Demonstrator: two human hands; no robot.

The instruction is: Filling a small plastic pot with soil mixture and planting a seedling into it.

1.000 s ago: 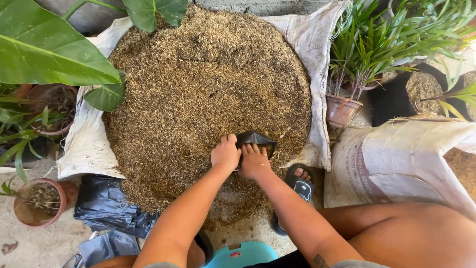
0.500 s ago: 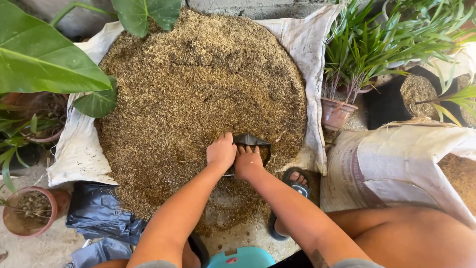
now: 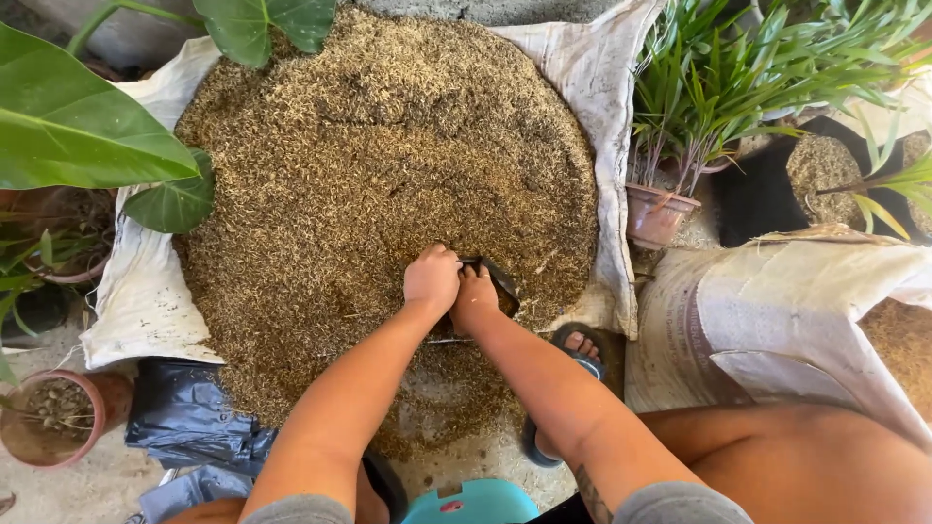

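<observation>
Though half-hidden, black pot perhaps lower.

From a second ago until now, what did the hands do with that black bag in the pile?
Both hands, left and right, kept their grip on the black bag and pushed it lower into the husk pile, so less of its open mouth shows now. The pile, the white sack under it, the clay pot and the sandalled foot stayed as they were.
</observation>
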